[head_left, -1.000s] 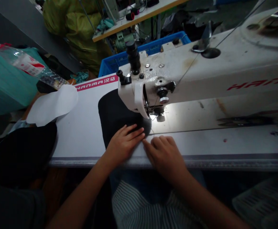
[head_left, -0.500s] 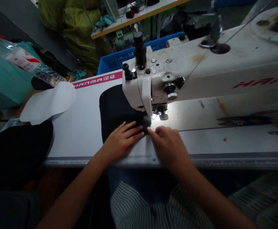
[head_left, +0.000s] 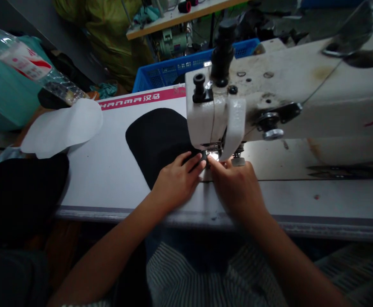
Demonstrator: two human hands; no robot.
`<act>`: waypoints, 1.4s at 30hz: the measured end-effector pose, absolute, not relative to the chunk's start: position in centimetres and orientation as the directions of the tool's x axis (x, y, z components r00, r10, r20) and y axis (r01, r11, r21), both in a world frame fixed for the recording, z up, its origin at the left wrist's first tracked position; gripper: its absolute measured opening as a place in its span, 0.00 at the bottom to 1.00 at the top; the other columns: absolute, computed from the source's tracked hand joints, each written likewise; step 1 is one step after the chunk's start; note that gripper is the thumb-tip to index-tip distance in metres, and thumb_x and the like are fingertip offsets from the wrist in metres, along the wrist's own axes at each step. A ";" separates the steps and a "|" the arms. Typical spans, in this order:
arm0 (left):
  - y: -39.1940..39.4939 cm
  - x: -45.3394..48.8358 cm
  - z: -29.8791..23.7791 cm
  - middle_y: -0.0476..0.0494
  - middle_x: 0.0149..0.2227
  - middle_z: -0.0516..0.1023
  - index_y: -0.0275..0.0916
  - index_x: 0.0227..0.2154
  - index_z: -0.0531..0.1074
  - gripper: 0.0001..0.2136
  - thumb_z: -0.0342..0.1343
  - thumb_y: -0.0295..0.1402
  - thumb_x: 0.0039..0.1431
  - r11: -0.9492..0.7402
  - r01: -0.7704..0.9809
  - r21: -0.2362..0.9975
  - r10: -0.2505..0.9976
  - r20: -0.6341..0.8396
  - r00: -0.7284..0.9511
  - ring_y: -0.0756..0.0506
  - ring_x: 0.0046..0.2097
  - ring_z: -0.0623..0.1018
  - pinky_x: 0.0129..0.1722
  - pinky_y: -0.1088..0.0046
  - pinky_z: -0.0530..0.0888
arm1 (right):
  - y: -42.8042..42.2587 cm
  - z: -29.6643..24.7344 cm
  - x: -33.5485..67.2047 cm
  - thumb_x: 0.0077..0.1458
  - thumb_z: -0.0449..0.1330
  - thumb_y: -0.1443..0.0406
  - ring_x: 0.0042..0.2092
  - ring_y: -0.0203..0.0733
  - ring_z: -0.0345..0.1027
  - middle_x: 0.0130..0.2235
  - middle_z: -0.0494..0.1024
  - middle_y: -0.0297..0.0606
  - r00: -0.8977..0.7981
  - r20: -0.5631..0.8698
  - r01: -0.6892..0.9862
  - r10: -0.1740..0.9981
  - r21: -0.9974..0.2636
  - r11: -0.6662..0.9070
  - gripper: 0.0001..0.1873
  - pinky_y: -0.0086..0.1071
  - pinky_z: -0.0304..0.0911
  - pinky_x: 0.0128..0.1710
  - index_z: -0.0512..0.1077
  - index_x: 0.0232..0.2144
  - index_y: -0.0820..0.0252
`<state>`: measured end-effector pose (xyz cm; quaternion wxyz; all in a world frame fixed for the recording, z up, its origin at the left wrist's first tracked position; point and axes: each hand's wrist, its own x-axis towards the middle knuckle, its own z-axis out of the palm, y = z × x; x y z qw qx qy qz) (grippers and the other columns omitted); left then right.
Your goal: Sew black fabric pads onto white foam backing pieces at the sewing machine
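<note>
Head view: the fingers of our left hand lie flat and slightly spread on a black fabric panel, pressing it to the bench without pinching, while the fingers of our right hand curl in at the panel's near edge, just beside the presser foot. Whether they clamp the cloth or only rest on it we cannot tell, since the knuckles hide the tips. The two hands almost touch, framing the spot where the panel's rounded edge meets the foot under the white sewing machine head. This close, low hold looks sound for a soft curved piece: flat pressure smooths out ripples and guides the edge right at the foot, provided our fingertips are clear of the lit area beneath it. The rest of the panel lies flat on the bench, left of the machine. Farther left lie a white cut-out sheet and a heap of black fabric, with a clear plastic bottle beyond them and a blue plastic crate behind the bench.
</note>
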<state>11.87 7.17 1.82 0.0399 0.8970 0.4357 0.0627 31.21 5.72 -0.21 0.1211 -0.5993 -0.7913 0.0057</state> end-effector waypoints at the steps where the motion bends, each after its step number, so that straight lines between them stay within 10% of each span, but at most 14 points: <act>1: 7.0 12.4 1.9 0.40 0.65 0.72 0.42 0.61 0.71 0.19 0.56 0.35 0.70 -0.591 0.798 0.116 0.806 0.061 0.588 0.32 0.65 0.69 0.52 0.53 0.81 | 5.7 -0.3 31.3 0.68 0.52 0.67 0.37 0.48 0.61 0.39 0.78 0.46 -0.253 0.177 0.947 0.951 -0.156 0.281 0.18 0.42 0.46 0.36 0.75 0.55 0.55; 14: 9.5 8.3 1.7 0.38 0.71 0.62 0.40 0.70 0.60 0.25 0.50 0.40 0.74 -0.644 0.749 0.157 0.752 -0.053 0.657 0.32 0.74 0.56 0.70 0.39 0.57 | 2.9 -1.2 31.4 0.65 0.55 0.68 0.44 0.49 0.64 0.45 0.78 0.42 -0.299 0.282 0.850 0.912 -0.355 0.389 0.16 0.43 0.55 0.47 0.79 0.50 0.52; 21: 6.2 11.3 2.5 0.33 0.71 0.62 0.38 0.68 0.63 0.28 0.56 0.42 0.70 -0.499 0.861 0.103 0.860 -0.066 0.506 0.26 0.70 0.62 0.62 0.41 0.69 | 2.1 -0.6 31.7 0.67 0.53 0.67 0.42 0.47 0.65 0.42 0.78 0.41 -0.266 0.286 0.819 0.920 -0.437 0.373 0.16 0.43 0.57 0.46 0.78 0.50 0.54; 28: 8.3 10.7 2.4 0.41 0.71 0.63 0.39 0.67 0.64 0.21 0.49 0.33 0.74 -0.779 0.592 0.208 0.600 -0.028 0.799 0.38 0.72 0.61 0.70 0.52 0.62 | 1.8 -0.7 30.3 0.66 0.58 0.65 0.42 0.48 0.63 0.41 0.78 0.40 -0.216 0.244 0.898 0.945 -0.330 0.290 0.08 0.46 0.55 0.56 0.78 0.43 0.56; 42: 9.1 10.9 1.6 0.35 0.67 0.70 0.37 0.65 0.67 0.21 0.50 0.35 0.72 -0.739 0.653 0.163 0.667 0.043 0.744 0.35 0.70 0.65 0.67 0.46 0.65 | 1.5 0.0 29.6 0.65 0.59 0.66 0.41 0.49 0.61 0.41 0.77 0.40 -0.178 0.212 0.935 0.961 -0.268 0.232 0.11 0.54 0.50 0.63 0.77 0.47 0.54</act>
